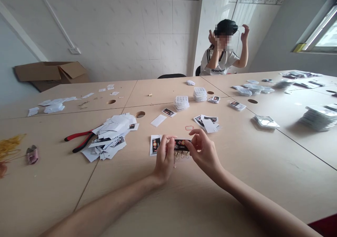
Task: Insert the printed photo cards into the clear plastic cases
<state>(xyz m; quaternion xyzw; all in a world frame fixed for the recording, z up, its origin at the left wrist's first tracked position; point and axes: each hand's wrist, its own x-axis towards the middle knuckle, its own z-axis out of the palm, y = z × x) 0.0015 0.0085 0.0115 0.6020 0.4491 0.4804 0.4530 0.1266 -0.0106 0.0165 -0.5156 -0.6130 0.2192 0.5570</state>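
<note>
Both hands meet over the near middle of the pale table (237,180). The left hand (164,158) pinches one end of a dark printed card (181,144) between thumb and fingertips, and the right hand (202,151) grips the other end the same way, so the card sits just above the tabletop between them, with small gold hooks (181,156) dangling under it. A second card (155,144) lies flat at nine o'clock, just beside the left hand. At twelve o'clock, near the hands, is a small red ring (189,127). A heap of white paper slips (110,137) lies out at nine to ten o'clock, with red-handled pliers (79,140) beyond it. Stacks of cards (181,103) stand further off at twelve. At the far end, about one o'clock, a co-worker (223,54) sits with both hands raised to the head.
</note>
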